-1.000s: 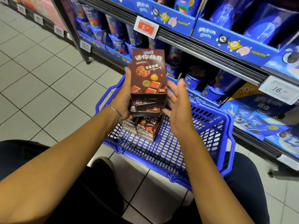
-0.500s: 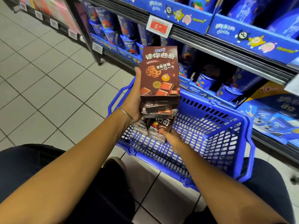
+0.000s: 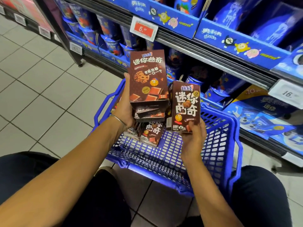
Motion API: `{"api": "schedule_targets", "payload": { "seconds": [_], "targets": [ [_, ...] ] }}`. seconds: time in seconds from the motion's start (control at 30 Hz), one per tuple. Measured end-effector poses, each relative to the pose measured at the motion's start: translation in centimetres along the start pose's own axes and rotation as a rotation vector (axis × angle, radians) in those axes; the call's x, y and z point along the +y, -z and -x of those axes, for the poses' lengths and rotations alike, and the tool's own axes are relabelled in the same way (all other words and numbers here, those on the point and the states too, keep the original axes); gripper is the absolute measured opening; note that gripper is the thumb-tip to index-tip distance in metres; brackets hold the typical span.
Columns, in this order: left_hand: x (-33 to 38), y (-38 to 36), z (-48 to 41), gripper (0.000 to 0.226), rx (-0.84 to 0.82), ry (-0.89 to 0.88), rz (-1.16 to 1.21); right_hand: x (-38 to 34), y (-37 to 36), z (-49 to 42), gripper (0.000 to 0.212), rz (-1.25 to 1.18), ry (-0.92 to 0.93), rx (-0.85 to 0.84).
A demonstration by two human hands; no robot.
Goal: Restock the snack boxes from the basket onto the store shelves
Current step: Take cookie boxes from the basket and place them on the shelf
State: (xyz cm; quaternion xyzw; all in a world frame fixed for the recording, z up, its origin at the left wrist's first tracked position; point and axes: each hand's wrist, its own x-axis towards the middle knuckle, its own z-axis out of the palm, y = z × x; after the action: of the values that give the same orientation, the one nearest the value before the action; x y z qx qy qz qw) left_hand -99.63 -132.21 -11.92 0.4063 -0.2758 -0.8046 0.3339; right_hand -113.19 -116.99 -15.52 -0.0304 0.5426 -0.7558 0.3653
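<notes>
At frame centre, my left hand (image 3: 125, 110) grips a stack of brown snack boxes (image 3: 147, 79) from its left side, fingers (image 3: 126, 77) curled up the edge and palm under the lower ends. I count three boxes there. The top one shows its glossy printed cardboard face with a biscuit and chocolate squares; the two beneath show only their narrow ends, slightly fanned. A thin metal bangle (image 3: 118, 119) circles that wrist.

Just right of the stack, my right hand (image 3: 193, 138) holds a single box (image 3: 186, 104) of the same kind upright, pinching its lower end with the thumb (image 3: 191, 126) on the front face. Whether its near corner touches the stack I cannot tell.

Below both lies a small pile (image 3: 151, 133) of matching boxes at the left end of the blue basket (image 3: 164, 153); at least two, though I cannot count them surely. This basket is rigid plastic with slotted floor and walls and a rounded rim, and its right half shows bare mesh.

It sits on the pale square-tiled floor (image 3: 41, 89), between my dark-trousered knees and the shelves (image 3: 213, 60) at upper right. Their ribbed metal rails carry a red price tag (image 3: 143, 28) and a white price tag (image 3: 286, 94). Blue cardboard trays and blue tubs crowd both levels.
</notes>
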Motion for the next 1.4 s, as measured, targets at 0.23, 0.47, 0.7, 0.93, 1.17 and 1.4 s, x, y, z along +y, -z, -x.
{"api": "schedule_targets", "payload": {
  "seconds": [0.23, 0.47, 0.7, 0.93, 1.17, 1.4],
  "targets": [
    [1.2, -0.1, 0.7, 0.069, 0.001, -0.001, -0.062, -8.1, -5.1, 0.4, 0.044, -0.138, 0.012, -0.086],
    [9.9, -5.4, 7.7, 0.077, 0.071, 0.067, -0.07, -19.7, -12.3, 6.6, 0.044, -0.087, -0.11, -0.281],
    [23.8, -15.9, 20.2, 0.069, 0.147, 0.025, -0.007, -35.9, -22.4, 15.8, 0.034, 0.207, -0.091, -0.297],
    [38.2, -28.6, 32.0, 0.066, 0.163, -0.039, -0.074, -54.8, -28.3, 24.1, 0.023, 0.291, -0.071, -0.357],
    [44.7, -39.9, 38.9, 0.079, -0.076, -0.058, -0.19, -71.1, -29.3, 28.8, 0.028, 0.253, 0.0, -0.478],
    [47.5, -50.7, 42.8, 0.077, -0.253, -0.129, -0.29, -82.7, -27.8, 31.8, 0.017, 0.219, 0.15, -0.428]
  ]
}}
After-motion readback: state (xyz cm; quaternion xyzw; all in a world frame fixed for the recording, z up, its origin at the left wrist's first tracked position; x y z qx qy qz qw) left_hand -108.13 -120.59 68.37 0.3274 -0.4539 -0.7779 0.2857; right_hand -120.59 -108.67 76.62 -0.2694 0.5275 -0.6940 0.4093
